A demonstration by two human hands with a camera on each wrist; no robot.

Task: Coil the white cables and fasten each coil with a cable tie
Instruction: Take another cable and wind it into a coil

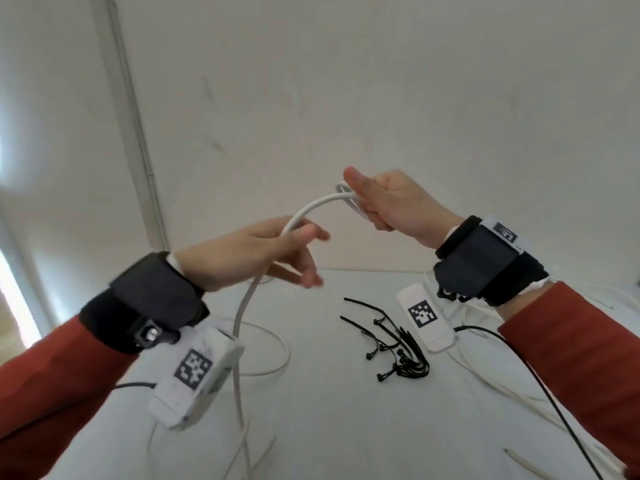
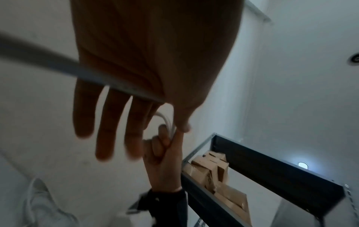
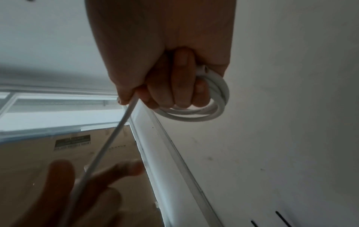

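Note:
A white cable (image 1: 306,210) arcs between my two hands, raised above the white table (image 1: 346,427). My right hand (image 1: 377,202) grips a small coil (image 3: 219,95) of that cable, fingers curled through the loops. From the coil the cable (image 3: 116,133) runs down to my left hand (image 1: 301,244), lower and to the left. There the thumb pinches it against the index finger while the other fingers (image 2: 104,122) stretch out straight. Below the left hand the cable hangs down to the table. Several black cable ties (image 1: 401,351) lie in a bunch on the table, below the right hand.
More loose white cable (image 1: 277,358) loops on the table under my left wrist, and other strands (image 1: 485,386) lie at the right. A white wall rises just behind the table. A dark metal shelf (image 2: 272,170) with cardboard boxes (image 2: 211,169) stands off to the right.

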